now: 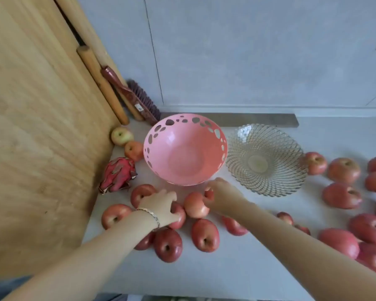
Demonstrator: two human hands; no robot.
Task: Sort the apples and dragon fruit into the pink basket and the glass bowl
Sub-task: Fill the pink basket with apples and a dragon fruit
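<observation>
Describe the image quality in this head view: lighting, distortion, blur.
Head view: soft, even light with faint shadows under the apples; wide-angle bending curves the wooden board and stretches both forearms; the whole frame is slightly soft, the glass bowl ribs smeared, with mild sheen inside the pink basket.

- The pink basket [185, 148] looks like smooth plastic with a soft sheen, its rim pierced by round holes.
- The glass bowl [266, 159] is clear glass, ribbed in a fine spiral pattern that glints.
- The apples [205, 235] have smooth, slightly glossy skins.
- The dragon fruit [118, 174] has a rough, scaly skin with dry-looking tips.
- The board [41, 127] is pale wood with a visible grain and matt finish.
- The rolling pin [102, 84] is plain smooth wood.
- The brush [137, 98] has a dark varnished handle and stiff bristles.
- The counter [237, 268] is matt, pale and finely speckled.
- The bracelet [151, 215] looks like shiny metal.
</observation>
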